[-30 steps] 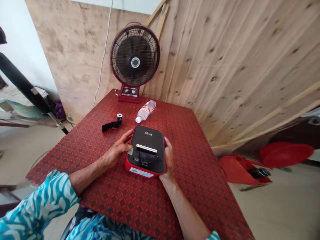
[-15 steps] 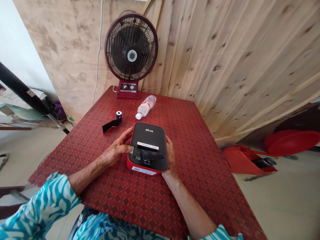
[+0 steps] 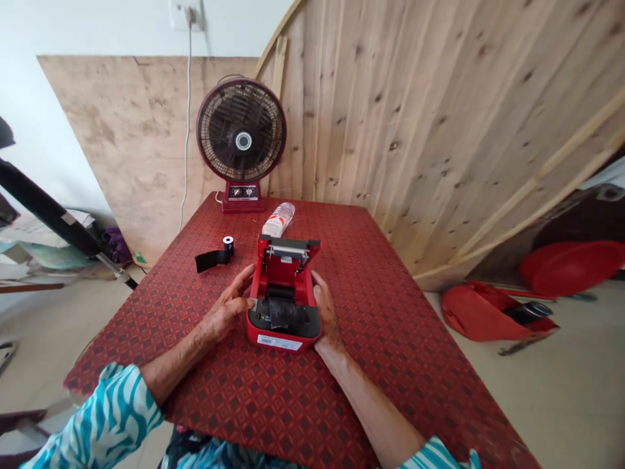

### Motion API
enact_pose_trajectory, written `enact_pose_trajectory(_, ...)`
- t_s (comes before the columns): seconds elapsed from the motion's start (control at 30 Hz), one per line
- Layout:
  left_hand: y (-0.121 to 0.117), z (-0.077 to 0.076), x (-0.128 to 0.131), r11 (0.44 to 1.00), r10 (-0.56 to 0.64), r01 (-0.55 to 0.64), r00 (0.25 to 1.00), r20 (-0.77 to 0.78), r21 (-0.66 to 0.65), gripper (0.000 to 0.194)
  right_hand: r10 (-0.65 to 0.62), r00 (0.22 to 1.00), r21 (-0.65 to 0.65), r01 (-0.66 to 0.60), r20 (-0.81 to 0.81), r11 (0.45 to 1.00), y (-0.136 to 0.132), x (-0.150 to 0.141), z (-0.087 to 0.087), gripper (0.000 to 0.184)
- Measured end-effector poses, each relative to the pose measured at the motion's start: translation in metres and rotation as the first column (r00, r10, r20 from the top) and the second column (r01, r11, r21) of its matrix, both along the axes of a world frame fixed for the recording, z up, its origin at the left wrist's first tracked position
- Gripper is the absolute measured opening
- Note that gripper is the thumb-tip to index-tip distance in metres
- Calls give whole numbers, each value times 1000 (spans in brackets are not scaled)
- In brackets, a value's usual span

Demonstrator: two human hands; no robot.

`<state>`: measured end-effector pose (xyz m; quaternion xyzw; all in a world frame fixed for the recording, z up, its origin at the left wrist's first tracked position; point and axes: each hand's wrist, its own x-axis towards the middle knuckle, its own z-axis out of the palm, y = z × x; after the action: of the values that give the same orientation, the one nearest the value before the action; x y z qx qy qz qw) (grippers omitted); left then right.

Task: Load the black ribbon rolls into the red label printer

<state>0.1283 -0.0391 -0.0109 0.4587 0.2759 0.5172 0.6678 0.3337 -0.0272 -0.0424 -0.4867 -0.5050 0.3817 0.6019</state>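
Observation:
A red and black label printer (image 3: 283, 335) sits on the table in front of me with its lid (image 3: 290, 247) raised. Inside it lies a dark roll (image 3: 280, 291), and a strip of black film (image 3: 288, 314) comes forward over the front panel. My left hand (image 3: 233, 306) grips the printer's left side, its thumb on the grey button at the front left corner. Along the right side, my right hand (image 3: 328, 312) holds the casing, its fingertips partly hidden. Left of the printer stands a small black roll (image 3: 228, 245) with a loose tail.
A clear plastic bottle (image 3: 279, 219) lies behind the printer, partly hidden by the lid. At the back of the red patterned table (image 3: 390, 365) stands a dark red fan (image 3: 243, 140) against a wooden wall. A red bag (image 3: 476, 312) rests on the floor at right.
The printer's lid has swung up and back, showing the inside. Both hands stay on its sides. My view has tilted upward.

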Motion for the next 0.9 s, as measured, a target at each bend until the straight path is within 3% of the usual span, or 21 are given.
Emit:
enact_pose_trajectory(0.2, 2, -5, 0, 1000, 30, -29, 999, -23, 8, 72, 22, 993, -52, -28, -114, 998, 0, 1, 8, 53)
enact_pose_trajectory(0.33, -3, 7, -6, 990, 115, -99, 979, -168, 104, 61, 44, 992, -39, -49, -122, 998, 0, 3, 7, 53)
enact_pose_trajectory(0.4, -4, 18, -15, 970, 201, -148, 933, -297, 194, 55, 52, 991, -26, -56, -123, 998, 1, 3, 7, 52)
enact_pose_trajectory(0.53, 1, 46, -36, 884, 450, -312, 770, -452, 350, 46, 56, 990, 2, -56, -126, 998, 2, 2, 8, 48)
enact_pose_trajectory(0.6, 3, 61, -39, 840, 517, -303, 698, -495, 450, 36, 65, 989, 6, -65, -130, 998, 2, 2, 9, 46)
enact_pose_trajectory(0.67, 5, 77, -31, 805, 502, -108, 647, -574, 583, 25, 70, 988, -1, -71, -135, 998, 2, 1, 10, 44)
enact_pose_trajectory(0.73, 8, 91, -15, 731, 436, 227, 571, -696, 644, 21, 66, 988, -1, -67, -136, 998, 2, 1, 11, 43)
enact_pose_trajectory(0.77, 11, 97, -5, 690, 395, 390, 504, -768, 610, 22, 65, 989, 2, -66, -134, 998, 2, 1, 11, 43)
enact_pose_trajectory(0.83, 20, 104, 18, 615, 384, 607, 327, -864, 503, 27, 65, 990, 14, -63, -128, 998, 3, 1, 10, 43)
enact_pose_trajectory(0.9, 31, 108, 38, 595, 408, 731, 82, -909, 333, 29, 69, 990, 25, -67, -125, 997, 4, 1, 10, 43)
